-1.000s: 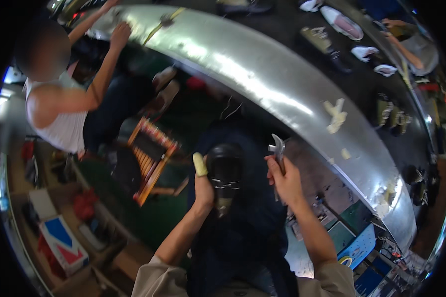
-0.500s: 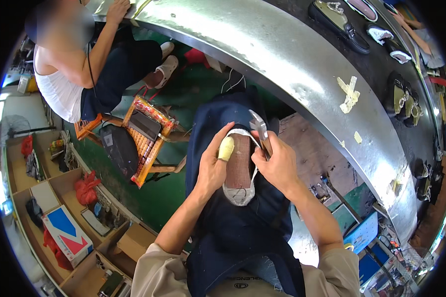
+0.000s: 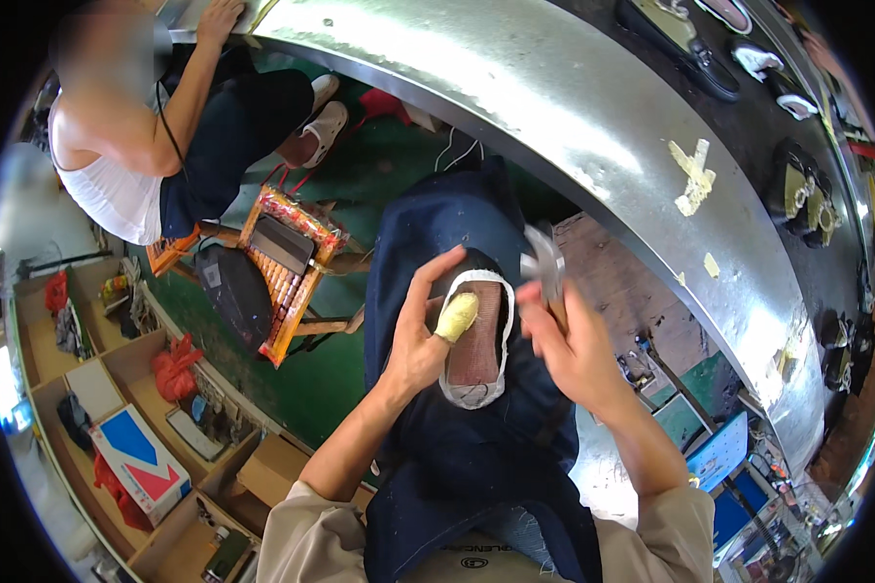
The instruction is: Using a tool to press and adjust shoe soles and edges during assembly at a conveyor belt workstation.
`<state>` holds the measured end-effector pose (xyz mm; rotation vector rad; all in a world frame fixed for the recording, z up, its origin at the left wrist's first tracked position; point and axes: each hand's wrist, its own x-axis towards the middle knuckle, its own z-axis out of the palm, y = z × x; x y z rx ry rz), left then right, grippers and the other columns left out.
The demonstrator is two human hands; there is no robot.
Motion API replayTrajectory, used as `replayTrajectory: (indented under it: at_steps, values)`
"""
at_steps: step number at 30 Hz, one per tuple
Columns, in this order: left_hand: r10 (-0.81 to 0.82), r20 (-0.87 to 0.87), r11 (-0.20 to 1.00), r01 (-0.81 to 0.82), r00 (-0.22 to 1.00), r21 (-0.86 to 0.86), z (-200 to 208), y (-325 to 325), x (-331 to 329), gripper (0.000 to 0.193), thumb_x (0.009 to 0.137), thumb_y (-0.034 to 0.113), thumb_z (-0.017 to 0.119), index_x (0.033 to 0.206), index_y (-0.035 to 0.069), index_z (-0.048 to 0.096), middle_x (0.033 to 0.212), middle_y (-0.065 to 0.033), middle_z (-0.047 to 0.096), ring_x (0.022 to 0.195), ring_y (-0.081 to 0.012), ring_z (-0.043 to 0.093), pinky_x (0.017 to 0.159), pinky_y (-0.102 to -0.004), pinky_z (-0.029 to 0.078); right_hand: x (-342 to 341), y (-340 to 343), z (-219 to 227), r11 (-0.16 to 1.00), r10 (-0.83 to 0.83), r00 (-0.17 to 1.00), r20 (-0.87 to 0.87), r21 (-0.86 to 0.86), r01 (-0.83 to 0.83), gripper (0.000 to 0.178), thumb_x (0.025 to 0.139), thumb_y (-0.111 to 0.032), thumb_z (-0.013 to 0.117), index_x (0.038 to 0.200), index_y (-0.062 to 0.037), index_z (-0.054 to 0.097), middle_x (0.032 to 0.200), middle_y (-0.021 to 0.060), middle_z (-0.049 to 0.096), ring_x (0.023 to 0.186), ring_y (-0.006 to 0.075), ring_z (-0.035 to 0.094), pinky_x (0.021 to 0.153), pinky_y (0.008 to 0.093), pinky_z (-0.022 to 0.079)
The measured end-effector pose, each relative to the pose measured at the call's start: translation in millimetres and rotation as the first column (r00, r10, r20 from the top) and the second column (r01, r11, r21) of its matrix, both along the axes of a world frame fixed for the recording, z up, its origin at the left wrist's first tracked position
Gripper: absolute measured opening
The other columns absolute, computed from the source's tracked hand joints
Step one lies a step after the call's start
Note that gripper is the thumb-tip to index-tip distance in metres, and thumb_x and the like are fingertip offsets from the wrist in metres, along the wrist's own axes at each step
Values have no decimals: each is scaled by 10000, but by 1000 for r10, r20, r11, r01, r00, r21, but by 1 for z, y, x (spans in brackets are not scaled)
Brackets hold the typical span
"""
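A worker steadies a black shoe upper (image 3: 481, 340), underside up, on a lap draped in a navy apron (image 3: 447, 476), below the near edge of a metal-rimmed workbench (image 3: 554, 107). The left hand (image 3: 420, 340) holds the piece along its left side, index finger reaching toward the toe and a yellow-wrapped thumb (image 3: 459, 316) pressed over the brown inner board, which is framed by a white border. The right hand (image 3: 572, 340) is closed around the handle of a hammer (image 3: 546, 262), its metal head blurred just right of the toe. Pale tape strips (image 3: 693, 180) cross on the bench's rim; beyond it, dark loafers (image 3: 685, 53) lie on the black surface. At left, a co-worker in a white tank top (image 3: 112, 194) sits by the bench's near edge, one hand on the rim. Behind, a wooden chair (image 3: 287, 335) carries a dark flat case (image 3: 281, 242) toward its far edge and a black bag (image 3: 233, 296) against its left edge. A compartmented wooden tray (image 3: 131, 364) at lower left holds a red plastic bag (image 3: 173, 369) and a white carton with blue and red panels (image 3: 138, 462).
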<state>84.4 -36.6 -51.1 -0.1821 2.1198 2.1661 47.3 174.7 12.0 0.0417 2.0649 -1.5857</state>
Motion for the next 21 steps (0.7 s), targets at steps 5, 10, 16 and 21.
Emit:
replayTrajectory:
  at_steps: [5,10,16,21]
  values:
    - [4,19,999,-3,1000,-41,4,-5,3,535,1013,224,659,1503,73,506,1549,-143,477,1414,-269,496,1096,-408,461,9,6,6,926,266,900,346,-352,-139,396,1111,-308,504,1343,10,552,1086,120,734,870,146,713,693,291,541]
    - [-21,-66,994,14,998,-106,3,1,1,519,995,225,660,1472,55,547,1518,-154,512,1417,-281,495,1051,-376,510,9,0,2,928,353,926,136,73,-364,336,1097,-333,518,1110,2,539,836,169,727,719,302,722,630,414,542]
    - [-13,-108,981,-9,994,-193,-1,0,5,550,985,216,658,1493,48,528,1543,-152,491,1417,-287,493,1171,-400,389,34,-12,-25,935,293,919,-263,280,-218,319,1069,-311,548,1089,6,526,751,237,683,689,455,678,599,540,517]
    - [-76,163,991,57,984,119,11,2,-9,508,1021,199,602,1503,74,497,1583,-134,429,1453,-258,431,1195,-388,335,30,-14,-4,911,345,926,-152,291,-291,286,1064,-279,556,1067,2,500,745,237,679,693,457,677,614,533,519]
